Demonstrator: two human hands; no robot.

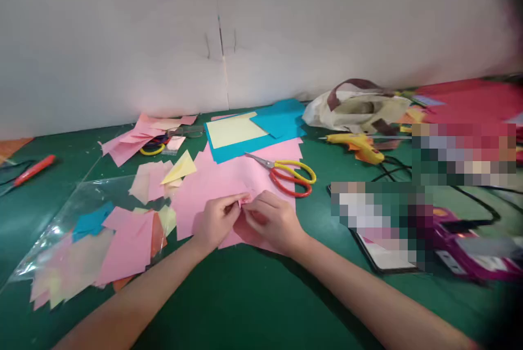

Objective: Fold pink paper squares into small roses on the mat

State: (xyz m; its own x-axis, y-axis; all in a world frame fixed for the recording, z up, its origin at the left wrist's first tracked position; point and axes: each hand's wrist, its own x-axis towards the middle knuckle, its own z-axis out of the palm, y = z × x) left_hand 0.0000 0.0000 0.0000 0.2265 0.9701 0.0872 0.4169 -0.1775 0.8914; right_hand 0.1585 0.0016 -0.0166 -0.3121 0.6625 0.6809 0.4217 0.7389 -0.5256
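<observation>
Item: pink paper piece (245, 200); centre of green table (245, 295), over near part of large pink sheet (212, 186); pinched between both hands.
Left hand (214, 225): fingers closed; thumb and forefinger gripping piece's left end.
Right hand (273, 222): fingers curled; tips gripping right end; two-sided hold seemingly steadies small piece for fingertip work.
Scissors (292, 173): just right of hands, slightly farther; within easy reach.
Cut scraps (122, 246): left, on clear plastic sleeve (87, 192); seemingly kept aside.
Blue sheets (281, 118), glue gun (357, 146): farther off, right.
</observation>
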